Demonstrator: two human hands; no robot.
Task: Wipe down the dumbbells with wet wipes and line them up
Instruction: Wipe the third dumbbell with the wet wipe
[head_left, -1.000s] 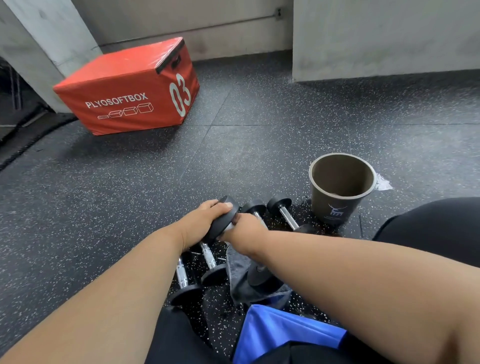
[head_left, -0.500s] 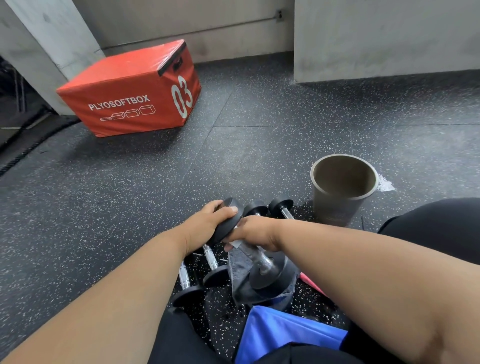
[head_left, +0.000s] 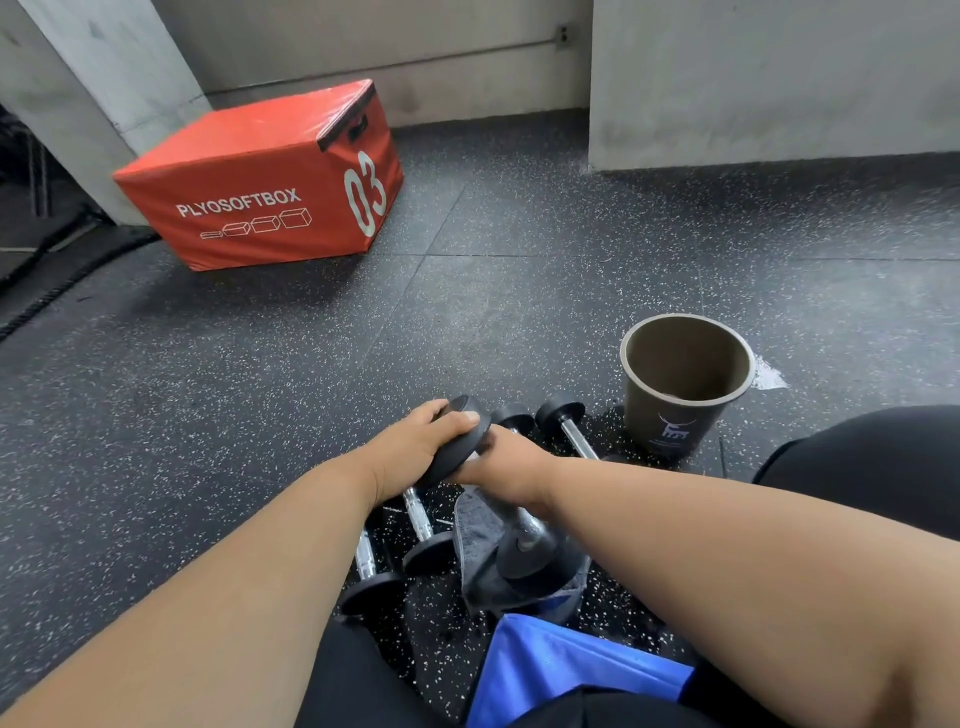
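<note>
- My left hand (head_left: 415, 447) is clamped over the upper black end of the tilted dumbbell (head_left: 511, 525), fingers curled round the rim; I judge it holds the weight steady and raised so the bar can be rubbed.
- My right hand (head_left: 506, 462) sits on the chrome bar just below that end. It looks wrapped round the bar, but the fingers are turned away from me, so I cannot tell how tight it is or whether a wet wipe is under it.
- The dumbbell's lower end rests on a grey cloth (head_left: 475, 545) on the floor (head_left: 260, 415), probably to keep it off the rubber while it is cleaned.
- Two dumbbells (head_left: 395, 551) lie side by side just left of the cloth; two more (head_left: 563, 421) lie beyond my right wrist, near the paper cup (head_left: 675, 410). My arms cover much of both pairs, so I cannot judge how straight the row is.
- A blue item (head_left: 561, 665) at the bottom is cut off by my legs; I cannot tell whether it is the wipes pack.
- Something pale lies in the cup, too unclear to name.
</note>
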